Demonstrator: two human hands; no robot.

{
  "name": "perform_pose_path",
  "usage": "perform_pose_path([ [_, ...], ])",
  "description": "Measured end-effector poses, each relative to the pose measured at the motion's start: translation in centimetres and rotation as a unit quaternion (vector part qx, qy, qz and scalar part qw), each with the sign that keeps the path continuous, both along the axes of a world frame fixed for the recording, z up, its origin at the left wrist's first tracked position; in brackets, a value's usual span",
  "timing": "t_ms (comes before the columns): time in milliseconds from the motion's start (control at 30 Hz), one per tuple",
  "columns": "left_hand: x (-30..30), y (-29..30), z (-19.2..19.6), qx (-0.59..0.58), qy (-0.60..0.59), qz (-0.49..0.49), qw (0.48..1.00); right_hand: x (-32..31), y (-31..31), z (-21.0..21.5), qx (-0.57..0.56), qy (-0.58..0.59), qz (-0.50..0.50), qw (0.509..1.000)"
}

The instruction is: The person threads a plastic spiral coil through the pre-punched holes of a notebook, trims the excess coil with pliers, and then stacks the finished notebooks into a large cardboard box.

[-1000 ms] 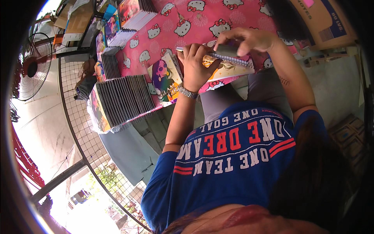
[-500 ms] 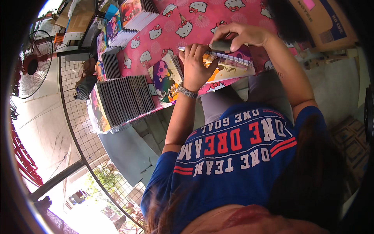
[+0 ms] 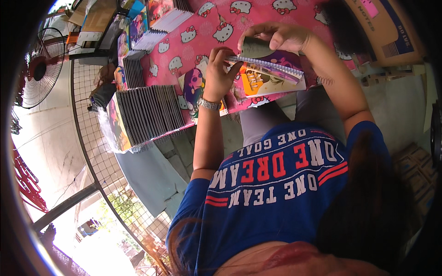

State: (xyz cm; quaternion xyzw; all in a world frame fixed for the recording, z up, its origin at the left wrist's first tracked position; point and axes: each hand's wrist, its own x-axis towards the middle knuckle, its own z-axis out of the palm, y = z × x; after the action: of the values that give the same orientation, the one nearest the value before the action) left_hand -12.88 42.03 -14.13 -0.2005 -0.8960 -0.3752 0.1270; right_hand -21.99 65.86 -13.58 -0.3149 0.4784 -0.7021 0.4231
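My left hand [image 3: 219,73], with a metal watch on its wrist, pinches the left end of a spiral-bound notebook [image 3: 271,66] lying along the table's near edge. In my right hand [image 3: 285,37], thumb and fingers grip a dark grey-green flat piece [image 3: 257,48] with a rounded edge, just above the notebook's coil. A bright illustrated cover [image 3: 258,83] in orange, yellow and purple shows below the coil. Partly behind my left hand lies another notebook with an illustrated cover [image 3: 194,83].
A pink cloth with white cat faces [image 3: 188,34] covers the table. A long row of spiral notebooks [image 3: 149,108] stands at the left edge, and more stacks [image 3: 165,16] rise at the far left. Far right sits a cardboard box [image 3: 384,30]; a fan [image 3: 41,69] stands left.
My left hand has shifted slightly left along the coil. My right hand has moved a little left and up, and the dark piece is turned to show more of its face.
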Motion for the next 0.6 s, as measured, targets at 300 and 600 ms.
perform_pose_path([
  [300,-0.4,1.6,0.9,0.059,-0.071,-0.037,0.995,-0.7,0.7,-0.4,0.082,0.133,-0.011,0.988],
  [600,-0.7,0.9,-0.2,0.084,-0.114,-0.007,0.99,-3.2,1.8,-3.9,0.353,0.269,-0.12,0.888],
])
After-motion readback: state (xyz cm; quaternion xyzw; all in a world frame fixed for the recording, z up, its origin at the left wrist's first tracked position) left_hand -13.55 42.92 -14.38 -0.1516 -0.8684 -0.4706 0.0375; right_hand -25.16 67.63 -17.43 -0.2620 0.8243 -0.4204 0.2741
